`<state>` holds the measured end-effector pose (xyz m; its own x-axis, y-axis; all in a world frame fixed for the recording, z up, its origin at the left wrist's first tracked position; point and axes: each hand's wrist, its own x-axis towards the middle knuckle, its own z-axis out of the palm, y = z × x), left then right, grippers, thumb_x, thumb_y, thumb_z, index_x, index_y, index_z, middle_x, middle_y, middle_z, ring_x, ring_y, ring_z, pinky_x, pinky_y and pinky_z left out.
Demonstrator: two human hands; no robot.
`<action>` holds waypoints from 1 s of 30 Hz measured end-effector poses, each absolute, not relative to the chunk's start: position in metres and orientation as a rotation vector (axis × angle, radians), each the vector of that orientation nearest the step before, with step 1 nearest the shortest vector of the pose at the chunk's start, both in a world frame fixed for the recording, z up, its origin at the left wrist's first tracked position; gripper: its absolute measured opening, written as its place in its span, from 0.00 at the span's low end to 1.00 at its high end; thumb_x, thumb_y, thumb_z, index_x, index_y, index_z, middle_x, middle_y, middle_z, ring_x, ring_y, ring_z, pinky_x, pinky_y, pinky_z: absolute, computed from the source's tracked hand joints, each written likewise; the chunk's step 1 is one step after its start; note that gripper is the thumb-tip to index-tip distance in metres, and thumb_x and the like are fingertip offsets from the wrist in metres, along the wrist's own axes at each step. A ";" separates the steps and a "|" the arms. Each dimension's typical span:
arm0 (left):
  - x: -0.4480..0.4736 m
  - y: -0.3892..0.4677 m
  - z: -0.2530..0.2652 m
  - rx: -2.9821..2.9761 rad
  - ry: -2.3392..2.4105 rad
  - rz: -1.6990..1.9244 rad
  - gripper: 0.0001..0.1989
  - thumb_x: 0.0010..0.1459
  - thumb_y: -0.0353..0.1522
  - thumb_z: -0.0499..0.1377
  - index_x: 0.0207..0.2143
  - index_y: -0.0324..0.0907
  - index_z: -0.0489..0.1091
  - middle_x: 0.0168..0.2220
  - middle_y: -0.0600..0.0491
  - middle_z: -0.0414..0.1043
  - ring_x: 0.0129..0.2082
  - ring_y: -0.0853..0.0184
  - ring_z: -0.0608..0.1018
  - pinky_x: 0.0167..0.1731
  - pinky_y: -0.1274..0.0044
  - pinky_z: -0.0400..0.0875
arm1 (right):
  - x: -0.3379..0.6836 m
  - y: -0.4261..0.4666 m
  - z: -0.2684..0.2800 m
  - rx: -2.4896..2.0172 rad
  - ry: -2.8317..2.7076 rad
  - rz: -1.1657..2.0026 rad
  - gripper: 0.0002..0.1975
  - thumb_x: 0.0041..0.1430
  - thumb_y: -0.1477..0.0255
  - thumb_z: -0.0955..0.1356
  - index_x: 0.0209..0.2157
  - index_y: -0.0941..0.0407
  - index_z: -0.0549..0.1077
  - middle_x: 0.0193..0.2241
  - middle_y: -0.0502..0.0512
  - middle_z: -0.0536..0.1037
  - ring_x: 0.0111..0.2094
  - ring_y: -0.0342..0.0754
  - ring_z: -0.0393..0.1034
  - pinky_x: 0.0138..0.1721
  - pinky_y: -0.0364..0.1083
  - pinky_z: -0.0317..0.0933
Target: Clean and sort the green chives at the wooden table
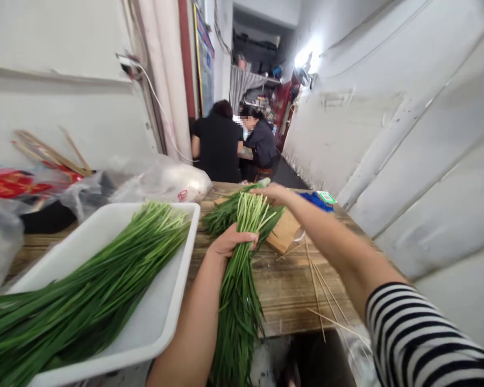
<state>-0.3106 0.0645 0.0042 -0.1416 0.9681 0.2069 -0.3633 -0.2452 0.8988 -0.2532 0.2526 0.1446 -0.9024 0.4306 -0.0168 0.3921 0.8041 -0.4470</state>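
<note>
My left hand (pixel 234 241) is wrapped around a bunch of garlic chives (pixel 240 285), below its pale cut ends. The green leaves hang down over the table's near edge. Just beyond those ends, my right hand (pixel 273 192) reaches over another pile of chives (pixel 221 219); its fingers are smeared and partly hidden, so I cannot make out whether it grips any. Under and beside this pile lies a wooden board (pixel 284 231). To the left, a white plastic tray (pixel 194 231) bears a large heap of chives (pixel 116 274).
Several thin wooden sticks (pixel 317 285) lie on the wooden table (pixel 284 293) at right. Plastic bags (pixel 161 180) stand behind the tray. A blue cloth (pixel 315 201) and a green-and-white card (pixel 326 197) lie at the far right corner. Two people (pixel 218 142) sit farther back.
</note>
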 end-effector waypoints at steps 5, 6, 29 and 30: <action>-0.310 0.069 0.001 1.013 0.913 1.545 0.13 0.42 0.34 0.66 0.25 0.35 0.67 0.19 0.53 0.67 0.18 0.72 0.68 0.20 0.79 0.59 | -0.109 0.237 0.123 -1.063 -3.014 0.276 0.34 0.53 0.43 0.60 0.31 0.62 0.75 0.21 0.59 0.72 0.22 0.47 0.64 0.24 0.45 0.59; -0.310 0.069 0.001 1.017 0.908 1.549 0.12 0.43 0.34 0.66 0.24 0.35 0.67 0.19 0.53 0.67 0.18 0.72 0.68 0.20 0.79 0.59 | -0.074 0.220 0.103 -1.023 -3.060 0.113 0.34 0.53 0.42 0.59 0.31 0.60 0.74 0.22 0.59 0.72 0.22 0.47 0.64 0.24 0.45 0.58; -0.307 0.071 -0.004 0.880 0.986 1.540 0.14 0.38 0.30 0.67 0.29 0.35 0.69 0.21 0.54 0.67 0.18 0.73 0.67 0.19 0.78 0.60 | 0.006 0.211 -0.022 -0.501 -3.255 -0.232 0.16 0.66 0.68 0.55 0.33 0.58 0.69 0.30 0.58 0.74 0.24 0.44 0.63 0.24 0.44 0.45; -0.307 0.071 -0.004 0.878 0.983 1.545 0.14 0.38 0.30 0.67 0.30 0.35 0.69 0.21 0.54 0.67 0.18 0.73 0.68 0.19 0.78 0.61 | 0.006 0.217 -0.022 -0.515 -3.247 -0.224 0.16 0.66 0.68 0.55 0.33 0.58 0.69 0.30 0.58 0.74 0.25 0.44 0.63 0.25 0.44 0.46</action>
<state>-0.3068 0.0714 -0.0036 -0.1737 0.9839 0.0411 -0.3798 -0.1054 0.9191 0.0062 0.2171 -0.0219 -0.9397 0.3167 -0.1293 0.2959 0.9422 0.1571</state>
